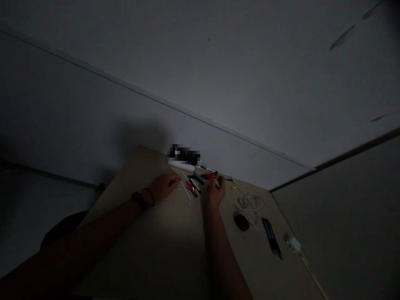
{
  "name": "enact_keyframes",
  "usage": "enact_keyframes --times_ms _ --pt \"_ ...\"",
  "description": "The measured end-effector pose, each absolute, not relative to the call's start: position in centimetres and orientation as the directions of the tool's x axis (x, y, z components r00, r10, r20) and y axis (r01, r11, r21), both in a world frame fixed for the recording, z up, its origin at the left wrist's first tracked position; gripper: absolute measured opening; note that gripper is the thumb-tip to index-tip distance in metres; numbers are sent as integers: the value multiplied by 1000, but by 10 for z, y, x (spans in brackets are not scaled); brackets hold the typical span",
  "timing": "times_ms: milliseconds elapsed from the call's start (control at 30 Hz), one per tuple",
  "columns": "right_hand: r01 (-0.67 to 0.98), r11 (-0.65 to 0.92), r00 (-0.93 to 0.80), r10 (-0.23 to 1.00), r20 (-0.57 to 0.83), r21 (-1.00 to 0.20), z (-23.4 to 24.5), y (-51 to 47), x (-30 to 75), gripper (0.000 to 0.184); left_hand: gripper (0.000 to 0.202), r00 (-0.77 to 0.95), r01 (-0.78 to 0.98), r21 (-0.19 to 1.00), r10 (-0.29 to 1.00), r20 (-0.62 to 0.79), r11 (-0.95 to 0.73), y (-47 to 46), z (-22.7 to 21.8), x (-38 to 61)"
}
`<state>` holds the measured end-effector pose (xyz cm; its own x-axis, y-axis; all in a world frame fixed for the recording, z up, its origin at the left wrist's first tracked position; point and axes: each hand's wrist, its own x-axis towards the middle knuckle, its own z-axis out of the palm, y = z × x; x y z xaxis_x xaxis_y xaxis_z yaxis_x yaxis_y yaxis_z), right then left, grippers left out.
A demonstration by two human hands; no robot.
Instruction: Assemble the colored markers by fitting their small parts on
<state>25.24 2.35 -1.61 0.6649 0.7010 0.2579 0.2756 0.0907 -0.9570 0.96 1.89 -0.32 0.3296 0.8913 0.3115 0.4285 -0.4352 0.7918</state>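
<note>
In the dim head view my left hand (164, 186) is over the table, its thumb and fingers drawn together. At its fingertips starts a thin white stick (185, 190), which lies slanting toward me; whether it is held cannot be made out. My right hand (216, 193) is curled at the right edge of a loose group of pens, its fingers bent near some red and black pens (208, 176); what it grips is too dark to tell. Between the hands lie a red pen piece (191, 188), a blue one (198, 177) and a white one (196, 185).
Behind the pens a white box (181, 165) with a blurred dark top stands by the wall. To the right are a coiled white cable (251, 205), a black mouse (241, 221), a bundle of dark pens (272, 238) and a white plug (292, 242). A yellow bit (234, 188) lies near the cable.
</note>
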Motion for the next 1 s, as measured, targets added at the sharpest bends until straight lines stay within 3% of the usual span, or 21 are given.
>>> enact_keyframes --times_ms 300,467,600,700,867,1000 --pt "399 -30 568 793 221 -917 -21 25 267 57 28 362 380 820 884 295 -429 19 0 9" --pt "677 -112 494 801 337 -728 -13 21 261 54 29 360 357 831 884 299 -427 20 -2 8" --pt "818 -211 435 836 335 -535 -9 17 254 55 29 365 355 837 886 285 -415 20 -3 8" --pt "854 -237 421 838 347 -462 -9 16 252 55 27 372 340 843 883 286 -416 21 -4 8" --pt "857 -218 436 789 433 -467 -13 16 253 54 27 369 329 840 878 306 -431 21 -5 9" --pt "859 -279 464 779 422 -429 -15 16 251 56 27 365 319 844 878 310 -431 20 -4 9"
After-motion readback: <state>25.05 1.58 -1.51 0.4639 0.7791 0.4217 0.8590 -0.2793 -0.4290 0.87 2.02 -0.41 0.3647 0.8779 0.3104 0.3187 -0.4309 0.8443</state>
